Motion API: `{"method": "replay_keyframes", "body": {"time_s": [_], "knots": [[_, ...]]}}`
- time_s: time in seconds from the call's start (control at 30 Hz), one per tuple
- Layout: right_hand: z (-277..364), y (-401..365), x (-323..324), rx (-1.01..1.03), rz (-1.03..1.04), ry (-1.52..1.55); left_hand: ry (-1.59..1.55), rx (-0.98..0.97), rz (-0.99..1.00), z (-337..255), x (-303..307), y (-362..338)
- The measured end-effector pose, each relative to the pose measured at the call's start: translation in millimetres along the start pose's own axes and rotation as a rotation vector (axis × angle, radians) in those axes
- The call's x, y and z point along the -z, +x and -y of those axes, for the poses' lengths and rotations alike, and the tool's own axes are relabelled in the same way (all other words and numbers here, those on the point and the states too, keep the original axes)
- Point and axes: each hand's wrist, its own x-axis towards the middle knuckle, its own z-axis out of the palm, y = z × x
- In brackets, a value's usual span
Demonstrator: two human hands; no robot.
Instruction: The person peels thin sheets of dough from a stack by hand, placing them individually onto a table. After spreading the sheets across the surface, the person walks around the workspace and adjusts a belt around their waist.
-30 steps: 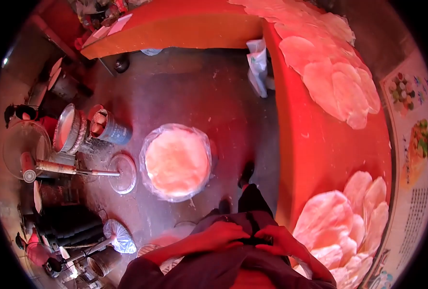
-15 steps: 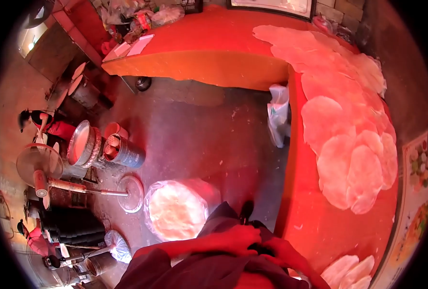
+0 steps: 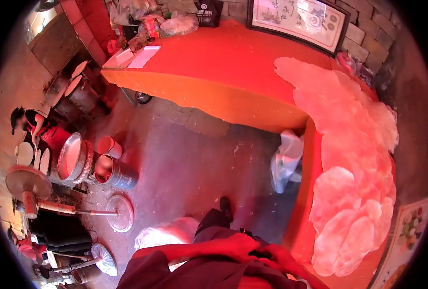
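Observation:
Both hands are drawn in at my waist, over dark clothing (image 3: 209, 262). My right hand (image 3: 243, 244) has its fingers curled at the front of the clothing. Close beside it, my left hand (image 3: 279, 257) is also bent inward with closed fingers. A small dark strap or belt part (image 3: 247, 232) shows just above them; what the fingers hold is hidden. To the right, many thin round flatbreads (image 3: 344, 192) lie overlapped along the red-covered table (image 3: 214, 53). Left of my leg, a plastic-wrapped pale bundle (image 3: 168, 232) stands on the floor.
A white plastic bag (image 3: 286, 161) hangs by the table's inner side. On the left are a standing fan (image 3: 28, 182) with its round base (image 3: 120, 213), a large basin (image 3: 72, 156) and a blue drum (image 3: 122, 176). A co-worker (image 3: 45, 127) is near the basin.
The view has shifted, so the table and flatbreads sit lower and the wrapped bundle is more covered by my arm. One foot has come forward. My hands stay together at my waist.

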Motion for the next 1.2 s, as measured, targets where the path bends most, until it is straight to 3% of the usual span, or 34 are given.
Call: {"method": "replay_keyframes", "body": {"time_s": [0.2, 0.6, 0.83, 0.97, 1.2], "knots": [[27.8, 104.9, 65.7, 0.186, 0.144, -0.216, -0.004, 0.023, -0.129, 44.4, 93.1, 5.4], [53.6, 322.2, 180.6, 0.313, 0.221, -0.181, -0.042, 0.148, -0.473, 141.2, 240.4, 44.4], [103.0, 450.8, 280.5, 0.43, 0.445, -0.228, -0.08, 0.254, -0.661, 175.1, 343.9, 83.3], [106.1, 513.6, 299.8, 0.506, 0.561, -0.24, -0.191, 0.314, -0.801, 189.7, 364.3, 88.8], [155.4, 619.6, 291.7, 0.438, 0.962, -0.616, -0.199, 0.453, -0.986, 218.6, 389.9, 70.6]]}}
